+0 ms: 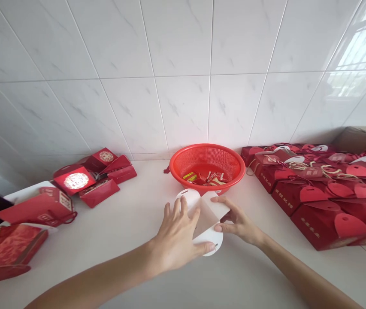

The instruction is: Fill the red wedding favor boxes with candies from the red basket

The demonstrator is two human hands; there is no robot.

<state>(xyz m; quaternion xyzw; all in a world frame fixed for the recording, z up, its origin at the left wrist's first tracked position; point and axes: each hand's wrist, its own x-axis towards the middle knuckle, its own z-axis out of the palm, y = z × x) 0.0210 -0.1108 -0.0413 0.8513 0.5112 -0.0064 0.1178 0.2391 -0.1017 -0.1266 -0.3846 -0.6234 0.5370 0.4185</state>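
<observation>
An opened gift box (206, 219), with its white inside facing me, is between my hands on the white counter, just in front of the red basket. My left hand (176, 235) spans the box's left side: its thumb rests on the near rounded flap and its spread fingers reach the far flap. My right hand (240, 221) grips the right side, with thumb and forefinger apart on a side flap and the box edge. Behind the box, the red plastic basket (183, 165) has several small wrapped packets (213, 178) in its bottom. The outside of the box is hidden.
Rows of closed red gift boxes (311, 223) with cord handles stand on the right. Several red boxes (101, 193) lie loosely on the left, some open or tipped. A brown carton (352, 140) sits at the far right. A tiled wall (183, 103) bounds the counter behind.
</observation>
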